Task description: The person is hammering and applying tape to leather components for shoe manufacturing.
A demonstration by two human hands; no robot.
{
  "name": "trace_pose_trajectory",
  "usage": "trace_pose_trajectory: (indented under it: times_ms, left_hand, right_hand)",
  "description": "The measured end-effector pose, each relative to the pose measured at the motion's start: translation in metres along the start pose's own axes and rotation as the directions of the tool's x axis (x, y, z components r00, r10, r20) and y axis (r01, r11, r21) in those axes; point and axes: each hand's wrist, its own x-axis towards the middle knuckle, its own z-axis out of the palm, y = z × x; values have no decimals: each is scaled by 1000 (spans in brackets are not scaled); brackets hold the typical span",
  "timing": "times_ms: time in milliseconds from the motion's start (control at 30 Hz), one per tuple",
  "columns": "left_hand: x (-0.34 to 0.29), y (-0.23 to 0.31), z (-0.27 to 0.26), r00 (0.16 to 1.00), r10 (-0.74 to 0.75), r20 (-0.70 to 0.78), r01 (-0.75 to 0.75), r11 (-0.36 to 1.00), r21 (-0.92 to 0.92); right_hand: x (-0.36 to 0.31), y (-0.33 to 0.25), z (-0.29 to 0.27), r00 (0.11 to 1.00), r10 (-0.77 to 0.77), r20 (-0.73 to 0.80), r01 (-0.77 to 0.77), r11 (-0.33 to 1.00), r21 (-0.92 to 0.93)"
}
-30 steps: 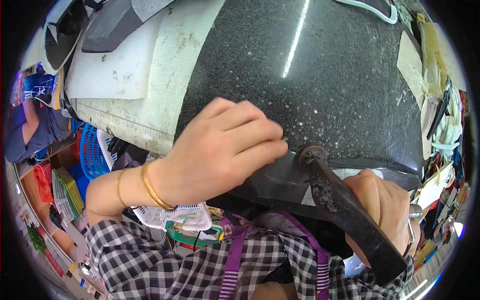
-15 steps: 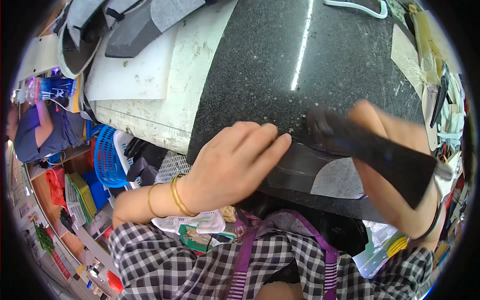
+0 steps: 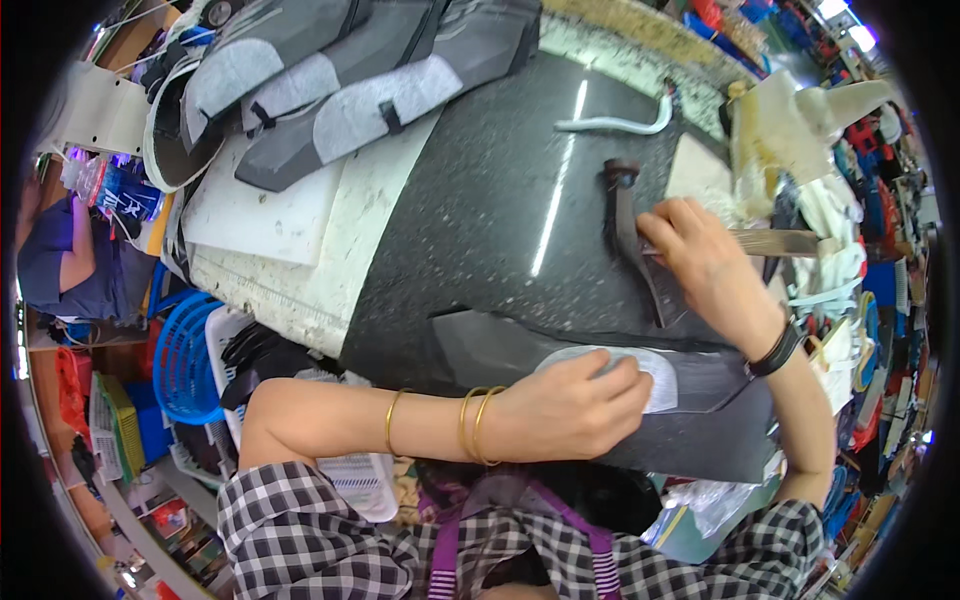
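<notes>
A black speckled stone slab (image 3: 480, 230) lies in front of me. On its near edge rests a dark grey cut piece (image 3: 700, 420) with a white lining patch (image 3: 655, 370). My left hand (image 3: 575, 405), with gold bangles on the wrist, presses down on the piece, fingers curled at the patch. A dark hammer-like tool (image 3: 630, 225) lies on the slab, its head pointing away from me. My right hand (image 3: 705, 260) sits over its handle, closed around a flat tan tool (image 3: 780, 242) that sticks out to the right.
Several grey cut pieces with white linings (image 3: 350, 90) are stacked at the far left beside a white board (image 3: 260, 210). A pale curved strip (image 3: 615, 125) lies at the slab's far end. Blue baskets (image 3: 185, 360) stand low on the left near a seated person (image 3: 50, 260). Clutter fills the right side.
My right hand has carried the dark tool from the near edge out onto the slab, where it now lies flat. My left hand stays on the grey piece.
</notes>
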Motion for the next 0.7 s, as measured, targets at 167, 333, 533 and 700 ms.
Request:
trace_pose_trajectory:
  times_ms: [167,333,533,700]
  left_hand:
    - [9,-13,-16,993,-107,-57,115,980,160]
    - [-10,6,-22,979,-130,158,146,985,-94]
    - [-1,22,-109,996,62,-66,-22,872,489]
    - [-40,13,-34,953,-181,244,121,962,244]
  right_hand:
    - [-58,-63,-33,998,27,48,-42,944,328]
    - [-79,-52,-31,917,-240,320,59,872,487]
    - [-8,35,-59,954,298,-9,-228,748,623]
    - [71,109,21,923,41,-383,2,994,112]
